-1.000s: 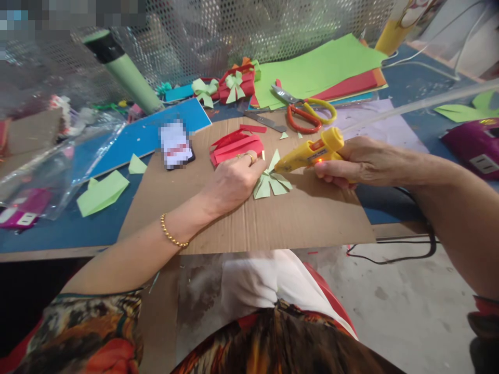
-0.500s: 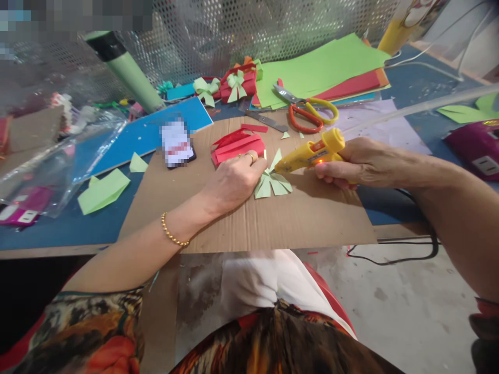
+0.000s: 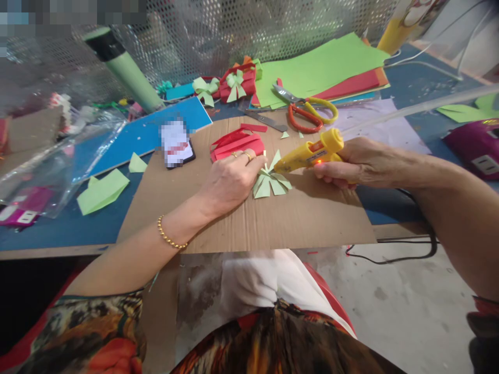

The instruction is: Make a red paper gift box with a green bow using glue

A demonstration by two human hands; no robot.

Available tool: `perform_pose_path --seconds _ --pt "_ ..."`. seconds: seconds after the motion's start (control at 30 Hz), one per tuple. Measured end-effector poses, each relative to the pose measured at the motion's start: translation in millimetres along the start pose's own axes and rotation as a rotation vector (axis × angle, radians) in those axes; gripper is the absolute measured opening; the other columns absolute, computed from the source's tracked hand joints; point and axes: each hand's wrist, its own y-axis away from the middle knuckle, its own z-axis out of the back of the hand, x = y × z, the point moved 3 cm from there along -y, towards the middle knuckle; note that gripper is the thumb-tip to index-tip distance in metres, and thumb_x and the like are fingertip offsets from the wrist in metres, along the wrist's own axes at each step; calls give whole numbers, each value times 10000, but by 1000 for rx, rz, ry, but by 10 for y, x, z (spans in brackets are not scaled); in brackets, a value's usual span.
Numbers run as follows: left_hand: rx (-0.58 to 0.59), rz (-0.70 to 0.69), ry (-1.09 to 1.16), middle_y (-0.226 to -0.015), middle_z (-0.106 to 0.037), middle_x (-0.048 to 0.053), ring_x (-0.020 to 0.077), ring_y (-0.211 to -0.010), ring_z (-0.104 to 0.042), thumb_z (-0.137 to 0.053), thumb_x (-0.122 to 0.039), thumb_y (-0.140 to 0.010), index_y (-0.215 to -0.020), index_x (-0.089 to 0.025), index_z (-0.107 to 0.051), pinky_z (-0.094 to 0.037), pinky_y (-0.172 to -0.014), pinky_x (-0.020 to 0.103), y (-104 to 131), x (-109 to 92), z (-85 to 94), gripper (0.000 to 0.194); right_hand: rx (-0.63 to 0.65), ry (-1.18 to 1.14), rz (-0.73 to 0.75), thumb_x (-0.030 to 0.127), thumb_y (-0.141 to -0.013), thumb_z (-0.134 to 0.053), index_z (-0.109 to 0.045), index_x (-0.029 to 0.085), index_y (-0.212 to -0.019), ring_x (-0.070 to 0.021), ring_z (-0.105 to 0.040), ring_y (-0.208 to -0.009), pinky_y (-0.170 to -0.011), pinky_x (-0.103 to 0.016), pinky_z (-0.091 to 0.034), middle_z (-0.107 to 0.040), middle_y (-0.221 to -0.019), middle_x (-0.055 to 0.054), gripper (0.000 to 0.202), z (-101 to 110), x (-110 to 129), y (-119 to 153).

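Note:
My right hand (image 3: 343, 165) is wrapped round a yellow glue gun (image 3: 307, 154) with a small light glowing on it. The gun's nozzle points left, at the middle of a pale green paper bow (image 3: 272, 183) with several cut strips, lying on brown cardboard (image 3: 218, 228). My left hand (image 3: 237, 174) rests at the bow's left edge, its fingers closed together and their tips partly hidden; it appears to pinch the bow. Just behind my left hand lies a folded red paper piece (image 3: 239, 145).
Scissors (image 3: 306, 111) and a metal blade (image 3: 267, 121) lie behind the bow. A phone (image 3: 177, 143) is at the left. Green sheets (image 3: 319, 67) and finished red pieces with bows (image 3: 237, 85) are at the back. A green bottle (image 3: 125, 70) leans there.
My left hand has shifted very slightly left. The glue gun stays at the middle of the bow, almost unmoved.

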Motion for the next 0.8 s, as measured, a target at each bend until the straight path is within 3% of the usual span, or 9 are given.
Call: perform_pose_path --seconds 0.07,0.17,0.33,0.6,0.8 --pt "-14 29 28 -962 -737 83 195 -828 -679 -460 -172 -1145 -1148 -165 -754 -482 -672 314 11 9 9 294 0 -18 14 785 -978 -613 -587 242 -619 -125 -506 -515 -497 -285 -389 -554 -543 -10 651 -9 5 -4" --pt "7 49 61 -959 -712 65 162 -792 -645 -490 -195 -1145 -1052 -183 -759 -423 -615 292 19 20 5 285 14 -27 21 770 -1000 -605 -608 246 -632 -134 -537 -528 -509 -292 -414 -587 -573 -18 640 -18 -14 -15" --pt "6 17 86 -934 -705 51 136 -746 -601 -493 -205 -1151 -942 -185 -746 -363 -586 287 5 22 -9 328 1 -59 10 896 -903 -642 -604 235 -591 -123 -538 -475 -478 -286 -419 -584 -531 -10 733 -8 -45 -20" --pt "24 -9 89 -921 -718 74 162 -793 -651 -483 -197 -1154 -929 -162 -722 -444 -638 299 -2 9 -8 330 0 -25 -25 763 -1007 -620 -607 215 -605 -114 -536 -527 -525 -277 -433 -588 -564 -26 680 -6 -46 -11" --pt "6 24 137 -922 -741 78 176 -827 -693 -482 -158 -1128 -926 -166 -735 -489 -664 301 -7 45 -94 324 -4 -17 -13 754 -994 -631 -624 221 -627 -127 -561 -538 -510 -277 -421 -613 -574 -29 648 -2 -78 -26"
